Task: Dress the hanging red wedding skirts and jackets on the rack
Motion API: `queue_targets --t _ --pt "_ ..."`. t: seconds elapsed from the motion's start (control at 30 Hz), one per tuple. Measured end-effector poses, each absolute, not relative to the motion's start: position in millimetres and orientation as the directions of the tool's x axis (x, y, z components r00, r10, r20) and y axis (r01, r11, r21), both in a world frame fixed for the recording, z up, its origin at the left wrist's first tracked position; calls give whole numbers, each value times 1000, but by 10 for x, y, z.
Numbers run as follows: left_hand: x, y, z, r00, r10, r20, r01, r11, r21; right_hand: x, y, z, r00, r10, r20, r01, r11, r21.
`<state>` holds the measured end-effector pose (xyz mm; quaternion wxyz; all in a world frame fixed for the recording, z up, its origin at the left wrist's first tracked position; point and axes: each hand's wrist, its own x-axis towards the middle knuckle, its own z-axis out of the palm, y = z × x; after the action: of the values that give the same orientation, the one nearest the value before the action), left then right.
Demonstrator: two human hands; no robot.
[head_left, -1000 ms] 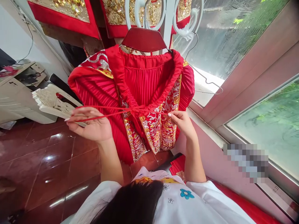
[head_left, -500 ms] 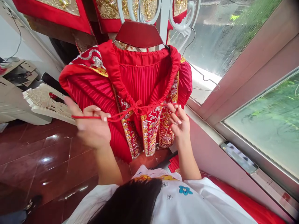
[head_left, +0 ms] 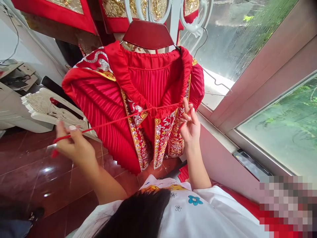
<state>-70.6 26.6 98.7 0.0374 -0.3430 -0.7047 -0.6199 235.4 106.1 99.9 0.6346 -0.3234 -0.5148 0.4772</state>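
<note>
We see a red drawstring cord (head_left: 109,121) running across the front of a red pleated skirt (head_left: 104,105) that hangs from a dark red hanger (head_left: 148,34). The cord's long axis lies nearly level, dropping toward its left end: it passes through the gathered waistband (head_left: 158,110) of the skirt, where it is cinched just below the hanger's middle, and slants down and out to the left, well clear of the skirt's left edge.

Our left hand (head_left: 74,145) is stretched out low and to the left of the skirt, forearm angled up from the body, with the fingers (head_left: 71,129) closed round the cord's end; a short red tail shows beyond the fist. The cord looks taut between this hand and the waistband. Our right hand (head_left: 189,124) is raised at the skirt's right edge, wrist bent back and palm turned toward the cloth, its fingers (head_left: 187,110) curled and pinching the other end of the cord just beside the gold and silver embroidered panels (head_left: 160,138) that hang down the skirt's front.

Left of the skirt a carved white chair back (head_left: 47,110) lies over the glossy reddish-brown tiled floor (head_left: 37,175). Right of the skirt is a window (head_left: 279,129) with greenery outside, and a thin wire hanger (head_left: 218,86) rests on its sill. Above the hanger, more red and gold embroidered garments (head_left: 64,13) hang.
</note>
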Motion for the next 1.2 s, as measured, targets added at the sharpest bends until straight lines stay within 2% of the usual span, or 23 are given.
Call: queue_targets --t 0.07,0.13,0.17,0.2,0.27,0.33,0.37,0.43,0.5,0.6,0.73,0.83,0.93,1.0,1.03,1.13,1.2 --pt "-788 275 911 -732 608 308 525 216 823 2272 1062 984 -2 904 427 -243 414 -877" --pt "-787 283 884 -681 729 69 577 477 663 2185 1072 947 -30 840 542 -126 535 -836" --pt "-752 291 895 -684 729 34 601 536 593 2141 1079 924 -57 799 598 -30 598 -801" --pt "-693 303 921 -718 690 88 602 554 575 2097 1084 900 -97 758 645 82 652 -753" --pt "-511 344 1008 -791 496 360 596 489 636 2010 1090 859 -196 693 693 311 715 -627" --pt "-263 410 1105 -741 316 593 672 336 660 1930 1089 836 -254 670 697 490 711 -505" --pt "-126 453 1140 -685 283 672 729 253 636 1898 1086 832 -263 671 693 556 692 -459" --pt "141 563 1152 -525 348 776 843 91 530 1857 1083 834 -253 688 680 652 640 -406" --pt "351 703 1079 -357 500 789 899 -46 436 1851 1085 840 -230 704 672 713 592 -376" --pt "482 931 887 -250 655 713 906 -101 410 1894 1097 841 -166 718 676 757 532 -379" --pt "392 1106 742 -288 635 717 872 -136 471 2010 1109 831 -156 685 712 688 592 -419" --pt "333 1078 771 -264 584 768 869 -201 452 2138 1063 850 -107 694 712 561 633 -533" --pt "359 974 841 -222 532 817 893 -225 389 2286 957 901 31 848 528 609 403 -683" --pt "396 912 876 -225 515 827 904 -207 375 2349 889 944 83 891 447 717 257 -647" --pt "411 892 885 -228 503 834 907 -201 369 2354 869 963 74 884 462 757 252 -603" --pt "431 889 886 -189 450 873 919 -233 319 2235 892 980 -111 796 595 743 464 -483" --pt "422 925 873 -133 431 892 921 -279 272 2079 969 943 -221 747 627 691 574 -439"
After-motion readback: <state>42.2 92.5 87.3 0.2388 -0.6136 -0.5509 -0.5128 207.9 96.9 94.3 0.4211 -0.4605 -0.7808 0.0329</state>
